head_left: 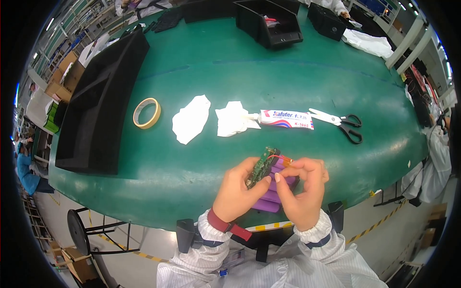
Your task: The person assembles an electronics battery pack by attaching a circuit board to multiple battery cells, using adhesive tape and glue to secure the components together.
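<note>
Along the smooth, faintly glossy green bench [187,161], I saw, via the remote head cam, mostly soft white & matte black stuff. L side: a black tray [126,96] w/ straight walls, then a ring-shaped roll of yellowish tape [158,113]. Next came a thin white sheet [192,120] w/ ragged edges & a crumpled white wipe [231,120]. A soft tube [286,119], white w/ red & blue print, lay w/ its nozzle over the wipe. Scissors [342,122], metal blades & black loop handles, lay splayed by the tube's R end. Far side: a hard black bin [254,33].

The battery pack [272,196] was at the near edge, btwn both hands: smooth, rounded purple cells in a row, a green circuit board [262,165] along its L side, thin red wire [274,156] & an amber bit [285,162] at the far end. My L hand [237,189] gripped the pack by its board side. My R hand [305,189] had thumb & index bent close together nr the amber bit; couldn't tell if they pinched anything.
</note>
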A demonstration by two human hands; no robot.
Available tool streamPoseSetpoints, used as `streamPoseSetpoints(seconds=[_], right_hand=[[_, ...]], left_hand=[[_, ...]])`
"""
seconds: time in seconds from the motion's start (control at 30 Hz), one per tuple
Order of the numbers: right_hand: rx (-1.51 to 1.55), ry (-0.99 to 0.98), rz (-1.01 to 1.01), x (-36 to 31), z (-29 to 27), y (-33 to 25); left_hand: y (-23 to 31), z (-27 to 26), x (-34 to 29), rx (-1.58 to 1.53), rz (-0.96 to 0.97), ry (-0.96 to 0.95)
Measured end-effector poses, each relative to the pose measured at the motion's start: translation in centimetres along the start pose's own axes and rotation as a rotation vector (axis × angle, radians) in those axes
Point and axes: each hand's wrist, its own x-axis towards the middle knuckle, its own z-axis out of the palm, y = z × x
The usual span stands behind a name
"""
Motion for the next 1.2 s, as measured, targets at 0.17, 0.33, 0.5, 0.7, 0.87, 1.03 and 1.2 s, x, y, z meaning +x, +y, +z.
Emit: streamPoseSetpoints(seconds=[0.17,0.33,0.5,0.7,0.87,1.03,1.2], right_hand=[[0.005,0.002,0.002,0.0,0.1,0.0],[-0.001,-0.005,0.0,0.0,-0.1,0.0],[0.151,-0.056,0.117,-0.4,-0.8,0.2],[0.483,-0.045,0.203,1.1,-2.7,1.4],[0.8,-0.329,0.522,1.9,-3.4,0.4],[0.692,-0.406,0.445,2.4,-3.7,1.3],[0.566,-0.441,0.299,3.0,-3.8,1.1]], left_hand=[[-0.4,0.3,0.3,-0.105,0.062,0.077],[-0.3,0.5,0.3,-0.092,0.065,0.083],[0.1,0.4,0.0,-0.049,0.04,0.083],[0.7,0.5,-0.1,0.063,0.098,0.067],[0.3,0.2,-0.2,0.107,0.189,0.029],[0.8,0.2,-0.2,0.15,0.259,0.002],[1.1,0.1,-0.3,0.186,0.312,-0.002]])
